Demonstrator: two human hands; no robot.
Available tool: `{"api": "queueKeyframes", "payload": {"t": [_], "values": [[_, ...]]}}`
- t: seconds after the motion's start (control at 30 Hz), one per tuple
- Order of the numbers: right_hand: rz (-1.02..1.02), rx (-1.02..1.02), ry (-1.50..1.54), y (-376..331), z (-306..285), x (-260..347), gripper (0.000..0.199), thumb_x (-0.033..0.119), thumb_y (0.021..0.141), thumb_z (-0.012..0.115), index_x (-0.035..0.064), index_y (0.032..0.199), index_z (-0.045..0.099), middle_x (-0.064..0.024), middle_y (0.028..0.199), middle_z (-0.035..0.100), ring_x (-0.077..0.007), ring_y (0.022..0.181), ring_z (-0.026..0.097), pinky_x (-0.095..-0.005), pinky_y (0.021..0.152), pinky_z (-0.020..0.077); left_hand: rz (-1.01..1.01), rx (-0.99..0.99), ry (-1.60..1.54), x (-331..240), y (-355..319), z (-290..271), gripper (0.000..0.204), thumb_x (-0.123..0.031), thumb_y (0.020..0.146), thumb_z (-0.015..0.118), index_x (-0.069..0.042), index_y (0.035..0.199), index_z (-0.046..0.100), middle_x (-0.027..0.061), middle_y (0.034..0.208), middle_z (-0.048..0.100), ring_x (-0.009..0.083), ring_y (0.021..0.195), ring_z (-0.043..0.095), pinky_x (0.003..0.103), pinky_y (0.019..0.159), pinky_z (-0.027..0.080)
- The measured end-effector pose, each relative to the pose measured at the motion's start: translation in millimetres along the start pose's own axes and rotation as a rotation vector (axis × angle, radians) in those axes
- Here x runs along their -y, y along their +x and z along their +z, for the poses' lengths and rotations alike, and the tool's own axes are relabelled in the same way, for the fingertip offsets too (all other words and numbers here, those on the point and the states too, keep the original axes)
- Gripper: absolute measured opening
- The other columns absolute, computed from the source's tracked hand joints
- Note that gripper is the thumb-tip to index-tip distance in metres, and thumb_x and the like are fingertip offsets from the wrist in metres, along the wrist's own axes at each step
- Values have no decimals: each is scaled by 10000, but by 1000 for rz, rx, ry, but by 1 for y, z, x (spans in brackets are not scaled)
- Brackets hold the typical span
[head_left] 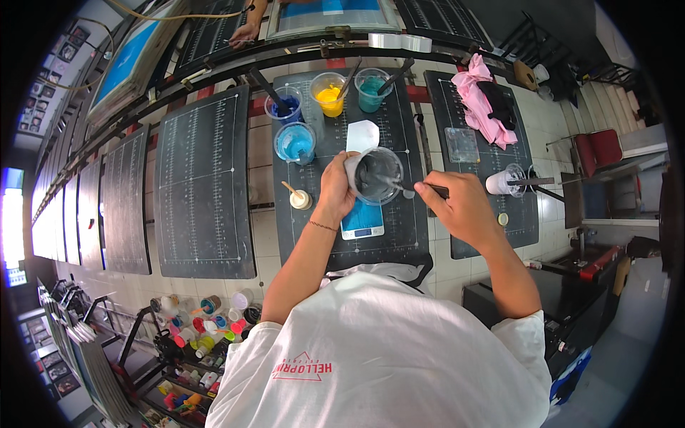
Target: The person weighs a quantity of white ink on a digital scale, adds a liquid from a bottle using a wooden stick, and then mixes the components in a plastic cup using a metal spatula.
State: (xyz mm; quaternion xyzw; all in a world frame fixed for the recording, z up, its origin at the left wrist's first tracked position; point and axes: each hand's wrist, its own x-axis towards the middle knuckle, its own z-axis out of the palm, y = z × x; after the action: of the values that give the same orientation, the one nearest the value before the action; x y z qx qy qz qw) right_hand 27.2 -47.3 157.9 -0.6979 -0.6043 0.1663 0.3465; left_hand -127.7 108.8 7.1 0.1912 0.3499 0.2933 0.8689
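Observation:
My left hand (337, 187) is wrapped round the side of a clear plastic cup (378, 176), tilted so its smeared grey inside shows. In my right hand (457, 203) is the dark handle of a spatula (435, 191); its grey-coated end reaches the cup's rim. Below the cup lies a small digital scale (363, 221) with a blue top, partly covered by the cup and hand. Behind the cup is a white piece of paper or card (362, 135). Left of my left hand stands a small open jar (300, 200) with a wooden stick in it.
Cups of dark blue (287, 108), light blue (295, 145), yellow (330, 100) and teal ink (372, 93) stand behind on the black board (321, 235). On the right board lie a pink cloth (479, 100) and a white cup (505, 181). Another person's hand (245, 34) is at the far side.

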Motion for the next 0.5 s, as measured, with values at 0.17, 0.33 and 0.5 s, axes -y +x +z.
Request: {"api": "queueKeyframes", "payload": {"t": [0.17, 0.33, 0.5], "values": [[60, -167, -169, 2, 4, -4, 292, 252, 967, 662, 13, 802, 642, -138, 638, 621, -255, 512, 590, -366, 490, 429, 18, 7, -3, -7, -5, 8, 326, -262, 1081, 382, -4, 1124, 579, 121, 1037, 661, 201, 915, 694, 333, 806, 623], [284, -22, 60, -13, 14, 10, 240, 221, 970, 659, 15, 848, 673, -97, 650, 643, -252, 521, 595, -353, 505, 445, 40, 8, -19, -10, -5, 6, 319, -254, 1082, 383, -2, 1125, 574, 122, 1029, 657, 204, 935, 690, 333, 812, 619], [60, -233, 63, -9, 24, 5, 212, 203, 965, 666, 1, 905, 691, -120, 686, 647, -262, 565, 611, -363, 539, 459, 35, -14, -11, -6, -11, 12, 327, -255, 1086, 368, -2, 1112, 574, 133, 1036, 659, 214, 926, 692, 346, 826, 616]]}}
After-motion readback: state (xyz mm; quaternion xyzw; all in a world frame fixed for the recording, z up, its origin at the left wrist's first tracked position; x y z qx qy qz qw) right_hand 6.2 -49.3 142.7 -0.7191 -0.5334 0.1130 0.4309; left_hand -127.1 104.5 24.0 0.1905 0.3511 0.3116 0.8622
